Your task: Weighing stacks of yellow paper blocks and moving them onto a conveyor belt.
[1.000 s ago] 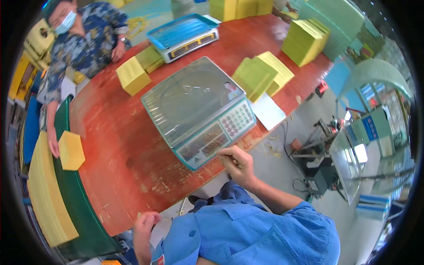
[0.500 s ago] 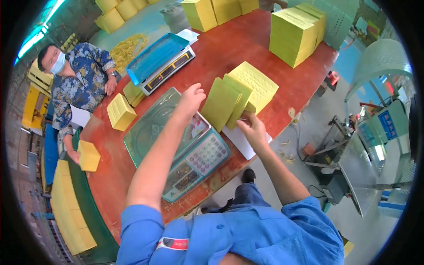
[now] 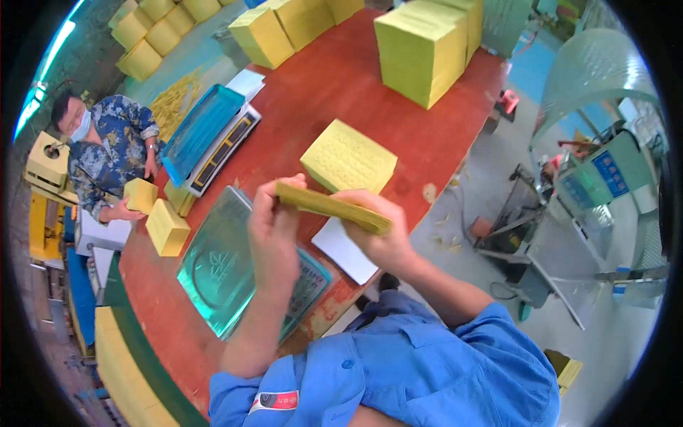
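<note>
While both hands grip it, a thin stack of yellow sheets (image 3: 333, 208) sits edge-on above the red bench (image 3: 341, 92). Left hand (image 3: 274, 235) clamped on its left end, right hand (image 3: 380, 238) closed on the right end. Below: a weighing scale (image 3: 220, 274) with clear-covered pan; white paper (image 3: 345, 249) beside it. Just beyond, a yellow block (image 3: 348, 158) lies flat. Across the bench, a second person's hand (image 3: 117, 212) holds a smaller yellow block (image 3: 141, 194).

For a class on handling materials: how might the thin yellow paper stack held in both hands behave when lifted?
The thin yellow stack, held by left hand and right hand, looks straight, so probably fairly stiff. Being thin, likely light. Loose sheets may slip apart.
</note>
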Demonstrator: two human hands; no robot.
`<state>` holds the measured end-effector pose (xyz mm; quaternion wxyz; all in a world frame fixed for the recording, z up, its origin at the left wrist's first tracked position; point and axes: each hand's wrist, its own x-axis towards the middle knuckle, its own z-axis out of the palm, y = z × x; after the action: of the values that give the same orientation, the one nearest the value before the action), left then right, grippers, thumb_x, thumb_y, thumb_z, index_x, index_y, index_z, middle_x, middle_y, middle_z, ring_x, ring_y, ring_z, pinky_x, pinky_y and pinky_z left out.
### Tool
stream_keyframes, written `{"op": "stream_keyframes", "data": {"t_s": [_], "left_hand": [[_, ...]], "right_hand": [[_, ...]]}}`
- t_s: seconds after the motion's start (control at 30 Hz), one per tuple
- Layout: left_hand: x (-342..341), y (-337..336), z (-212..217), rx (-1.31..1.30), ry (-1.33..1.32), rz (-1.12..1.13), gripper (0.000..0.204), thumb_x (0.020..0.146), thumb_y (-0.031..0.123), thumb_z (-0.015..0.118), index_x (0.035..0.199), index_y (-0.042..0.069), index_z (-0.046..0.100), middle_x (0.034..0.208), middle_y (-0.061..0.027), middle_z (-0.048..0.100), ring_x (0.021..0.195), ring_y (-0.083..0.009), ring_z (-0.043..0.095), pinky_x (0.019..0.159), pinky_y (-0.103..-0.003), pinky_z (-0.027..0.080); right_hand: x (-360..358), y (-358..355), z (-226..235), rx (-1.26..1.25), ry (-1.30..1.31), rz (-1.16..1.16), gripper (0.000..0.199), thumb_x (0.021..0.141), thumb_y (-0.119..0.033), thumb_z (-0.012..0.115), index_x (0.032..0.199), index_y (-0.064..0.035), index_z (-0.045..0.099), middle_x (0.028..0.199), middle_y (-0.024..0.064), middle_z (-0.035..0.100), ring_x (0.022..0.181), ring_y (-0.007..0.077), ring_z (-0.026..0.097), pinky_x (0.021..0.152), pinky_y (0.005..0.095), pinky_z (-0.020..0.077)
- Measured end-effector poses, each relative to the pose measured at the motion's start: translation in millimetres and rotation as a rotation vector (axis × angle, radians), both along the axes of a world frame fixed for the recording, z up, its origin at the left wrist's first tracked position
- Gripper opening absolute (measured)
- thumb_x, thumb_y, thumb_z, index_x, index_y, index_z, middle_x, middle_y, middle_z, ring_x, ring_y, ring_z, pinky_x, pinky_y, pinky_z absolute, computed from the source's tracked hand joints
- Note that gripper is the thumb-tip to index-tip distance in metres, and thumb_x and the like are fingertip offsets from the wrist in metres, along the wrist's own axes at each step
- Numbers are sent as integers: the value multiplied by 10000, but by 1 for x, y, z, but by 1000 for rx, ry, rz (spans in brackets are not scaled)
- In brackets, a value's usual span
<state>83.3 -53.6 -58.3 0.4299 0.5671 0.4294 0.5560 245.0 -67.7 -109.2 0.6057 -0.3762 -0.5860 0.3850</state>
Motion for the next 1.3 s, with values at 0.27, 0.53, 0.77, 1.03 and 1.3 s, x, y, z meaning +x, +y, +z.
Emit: {"op": "stream_keyframes", "data": {"t_s": [0.27, 0.53, 0.77, 1.03, 1.3], "left_hand": [[148, 36, -7, 105, -223, -201, 231, 986, -15, 445, 1214, -13, 480, 1209, -126, 546, 1197, -161, 501, 1046, -301, 385], [225, 112, -70, 32, -61, -72, 278, 959, -2, 448, 1237, 4, 443, 1060, -114, 549, 971, -172, 549, 877, -288, 454], [244, 122, -125, -152, -188, 107, 301, 955, -47, 482, 1243, 38, 488, 1132, -40, 558, 1059, -116, 510, 949, -280, 422], [254, 128, -131, -142, -114, 189, 193, 970, 22, 454, 1160, 29, 490, 1090, -52, 553, 1047, -135, 512, 946, -304, 417], [250, 99, -126, -83, 141, 263, 162, 930, 25, 484, 1090, 1, 501, 1033, -127, 567, 1006, -207, 564, 882, -332, 455]], "right_hand": [[184, 58, 66, -168, -165, 82, 287, 798, 103, 563, 1031, -28, 668, 933, -1, 669, 874, 72, 613, 796, 253, 496], [251, 137, 7, -350, -42, 294, 273, 817, 37, 623, 1084, -18, 639, 968, -19, 646, 909, 72, 582, 823, 257, 477], [283, 181, -67, -392, -106, 483, 377, 815, 16, 669, 1181, -29, 588, 1071, 7, 625, 1016, 92, 566, 906, 276, 464], [256, 187, -92, -355, 19, 335, 318, 874, 12, 608, 1189, -13, 575, 1081, 29, 623, 1025, 123, 579, 904, 280, 467], [268, 173, -107, -351, 53, 315, 420, 844, 38, 510, 1263, 12, 512, 1115, 57, 585, 1053, 124, 544, 918, 273, 441]]}}
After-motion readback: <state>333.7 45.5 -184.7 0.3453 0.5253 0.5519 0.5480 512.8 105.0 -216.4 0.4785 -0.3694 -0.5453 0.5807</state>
